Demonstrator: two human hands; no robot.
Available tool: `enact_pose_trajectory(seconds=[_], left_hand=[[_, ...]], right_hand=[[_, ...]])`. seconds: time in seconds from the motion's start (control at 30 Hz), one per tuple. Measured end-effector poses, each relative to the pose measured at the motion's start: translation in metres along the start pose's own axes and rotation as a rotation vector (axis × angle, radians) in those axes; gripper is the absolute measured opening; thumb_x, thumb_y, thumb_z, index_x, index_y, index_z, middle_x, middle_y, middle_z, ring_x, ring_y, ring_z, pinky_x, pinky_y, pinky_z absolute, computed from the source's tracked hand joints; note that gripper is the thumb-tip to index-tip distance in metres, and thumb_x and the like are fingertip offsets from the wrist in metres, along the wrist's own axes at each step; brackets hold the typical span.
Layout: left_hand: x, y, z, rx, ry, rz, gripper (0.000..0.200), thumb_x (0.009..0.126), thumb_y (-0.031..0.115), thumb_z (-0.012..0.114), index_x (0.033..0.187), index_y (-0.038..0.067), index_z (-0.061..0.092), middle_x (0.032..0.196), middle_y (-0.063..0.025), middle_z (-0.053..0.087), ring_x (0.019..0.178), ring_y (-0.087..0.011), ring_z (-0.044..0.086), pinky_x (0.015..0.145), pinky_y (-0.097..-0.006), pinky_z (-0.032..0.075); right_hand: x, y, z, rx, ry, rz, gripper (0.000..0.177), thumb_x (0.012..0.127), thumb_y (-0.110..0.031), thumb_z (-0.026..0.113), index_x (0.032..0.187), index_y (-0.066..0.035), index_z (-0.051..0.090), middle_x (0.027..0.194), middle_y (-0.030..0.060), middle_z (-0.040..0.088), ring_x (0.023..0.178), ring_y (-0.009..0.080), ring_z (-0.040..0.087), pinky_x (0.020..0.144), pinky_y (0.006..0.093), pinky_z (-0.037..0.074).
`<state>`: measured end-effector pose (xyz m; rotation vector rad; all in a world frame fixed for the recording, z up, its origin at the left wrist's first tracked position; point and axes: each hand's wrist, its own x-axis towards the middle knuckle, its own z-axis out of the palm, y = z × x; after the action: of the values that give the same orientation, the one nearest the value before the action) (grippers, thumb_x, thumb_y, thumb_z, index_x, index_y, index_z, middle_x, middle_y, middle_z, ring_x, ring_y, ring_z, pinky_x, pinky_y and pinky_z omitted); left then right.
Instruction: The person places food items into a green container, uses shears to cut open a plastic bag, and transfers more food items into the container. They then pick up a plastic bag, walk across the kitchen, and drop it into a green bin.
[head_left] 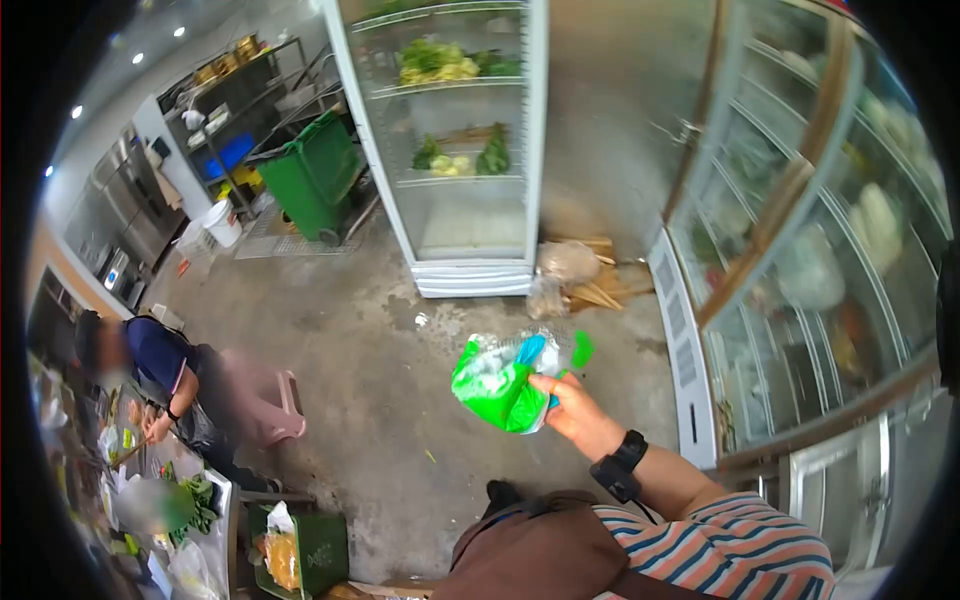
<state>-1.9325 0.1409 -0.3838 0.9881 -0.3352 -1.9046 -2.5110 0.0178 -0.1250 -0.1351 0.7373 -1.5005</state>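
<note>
My right hand (578,410) is closed on a green and clear plastic bag (500,388) and holds it out over the floor, with the thumb on top. A blue patch shows at the bag's upper edge, and part of its right side lies behind my fingers. What the bag contains, if anything, I cannot make out. A black band with a small device (620,466) sits on my right wrist. My left hand is out of sight.
Glass-door fridges stand ahead (475,270) and at right (700,380). Bags and cardboard (590,285) lie between them. A green wheeled bin (312,180) is back left. A co-worker (165,370) bends over a cluttered table; a pink stool (270,400) and green bin (325,555) are nearby.
</note>
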Motion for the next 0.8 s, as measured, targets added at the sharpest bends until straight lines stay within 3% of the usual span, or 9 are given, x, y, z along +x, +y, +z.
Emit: enact_pose_trajectory(seconds=[0.1,0.13,0.23,0.3,0.37,0.5,0.6,0.73,0.8], left_hand=[[0.048,0.079,0.042,0.062,0.020,0.057,0.018,0.091,0.016,0.063,0.107,0.010,0.056,0.095,-0.0028,0.061,0.083,-0.0150,0.058,0.073,-0.0304,0.049],[0.074,0.120,0.201,0.350,0.503,0.069,0.028,0.090,0.014,0.066,0.116,0.013,0.055,0.094,-0.0004,0.059,0.086,-0.0127,0.058,0.074,-0.0298,0.049],[0.198,0.205,0.347,0.713,0.057,0.225,0.088,0.077,0.018,0.081,0.149,0.017,0.031,0.136,-0.0111,0.047,0.115,-0.0236,0.054,0.089,-0.0397,0.050],[0.256,0.240,0.443,0.844,-0.224,0.420,0.116,0.063,0.025,0.092,0.153,0.013,0.020,0.144,-0.0155,0.039,0.127,-0.0269,0.047,0.098,-0.0414,0.047],[0.337,0.258,0.473,1.230,-0.401,0.799,0.133,0.053,0.030,0.097,0.153,0.006,0.013,0.149,-0.0180,0.034,0.135,-0.0278,0.039,0.105,-0.0398,0.042],[0.441,0.329,0.482,0.922,-0.231,0.737,0.113,0.061,0.024,0.092,0.150,0.002,0.026,0.141,-0.0157,0.046,0.128,-0.0257,0.046,0.107,-0.0374,0.039],[0.490,0.378,0.479,0.559,-0.011,0.639,0.081,0.069,0.004,0.083,0.141,0.002,0.044,0.134,-0.0110,0.053,0.121,-0.0227,0.052,0.104,-0.0376,0.043],[0.560,0.459,0.460,0.788,0.174,0.844,0.070,0.069,0.000,0.079,0.133,0.002,0.051,0.128,-0.0111,0.056,0.116,-0.0235,0.054,0.102,-0.0376,0.042],[0.595,0.499,0.454,1.028,0.207,1.004,0.066,0.069,0.000,0.078,0.129,0.003,0.050,0.122,-0.0111,0.056,0.116,-0.0240,0.052,0.104,-0.0382,0.039]], right_hand=[[0.067,0.000,0.054,-0.211,-0.050,-0.242,0.047,0.086,0.000,0.067,0.129,-0.006,0.051,0.124,0.0054,0.060,0.114,0.0203,0.058,0.100,0.0377,0.047],[0.094,-0.007,0.068,-0.262,-0.122,-0.264,0.052,0.084,0.003,0.067,0.132,-0.007,0.048,0.127,0.0039,0.058,0.116,0.0190,0.056,0.101,0.0365,0.046],[0.182,-0.016,0.106,-0.375,-0.252,-0.288,0.060,0.082,0.006,0.068,0.136,-0.008,0.044,0.129,0.0024,0.056,0.119,0.0174,0.054,0.102,0.0351,0.043],[0.242,-0.015,0.133,-0.478,-0.340,-0.219,0.067,0.084,0.002,0.069,0.142,-0.007,0.038,0.133,0.0031,0.053,0.124,0.0173,0.049,0.107,0.0359,0.038],[0.305,-0.004,0.159,-0.583,-0.430,-0.202,0.070,0.085,-0.001,0.070,0.145,-0.007,0.034,0.137,0.0038,0.050,0.127,0.0176,0.045,0.109,0.0361,0.035],[0.443,-0.007,0.233,-0.756,-0.658,-0.143,0.085,0.086,-0.010,0.073,0.152,-0.007,0.020,0.146,0.0065,0.039,0.136,0.0187,0.033,0.114,0.0362,0.027],[0.529,0.008,0.285,-0.789,-0.804,-0.028,0.085,0.083,-0.017,0.078,0.150,-0.006,0.025,0.144,0.0070,0.042,0.135,0.0195,0.036,0.112,0.0363,0.030],[0.652,0.049,0.348,-0.800,-0.854,0.045,0.081,0.082,-0.017,0.079,0.147,-0.005,0.032,0.141,0.0075,0.045,0.132,0.0201,0.040,0.111,0.0367,0.033],[0.712,0.064,0.377,-0.971,-0.872,-0.163,0.076,0.081,-0.015,0.079,0.144,-0.005,0.038,0.140,0.0078,0.048,0.130,0.0201,0.042,0.110,0.0373,0.034]])
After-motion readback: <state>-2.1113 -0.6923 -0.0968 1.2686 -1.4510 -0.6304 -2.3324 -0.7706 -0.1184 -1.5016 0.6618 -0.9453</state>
